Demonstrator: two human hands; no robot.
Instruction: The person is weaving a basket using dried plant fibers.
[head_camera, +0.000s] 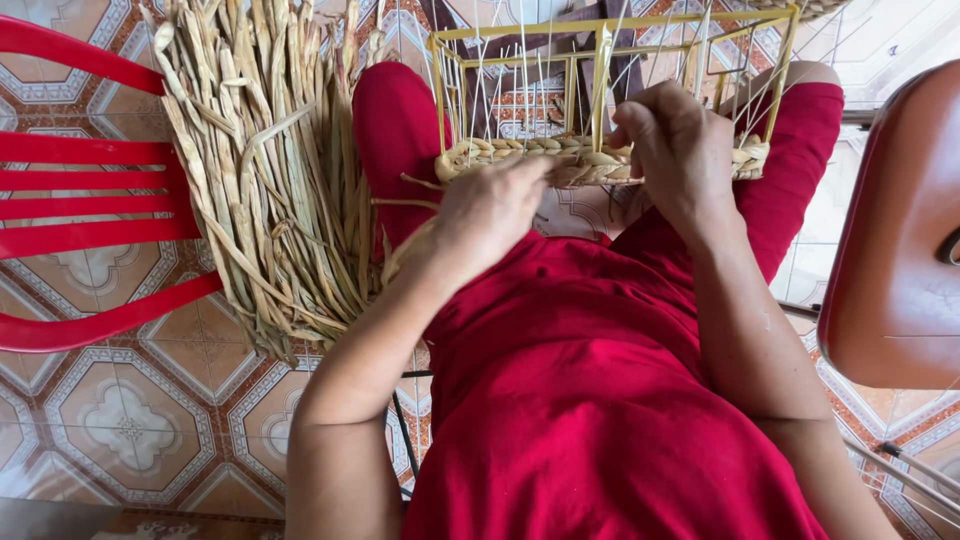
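Note:
A yellow wire basket frame (600, 30) rests on my lap, with thin white strands running up its sides and a band of braided straw (540, 155) woven along its near edge. My left hand (490, 205) pinches a dried straw strand beside the braid's left part. My right hand (675, 140) is closed on the braid and the frame's upright at the right. I wear red clothes (600, 380), and my knees flank the frame.
A large bundle of dried straw (265, 170) lies over a red plastic chair (80, 190) to my left. A brown-red chair (900, 250) stands at the right. Patterned floor tiles (130, 410) lie below.

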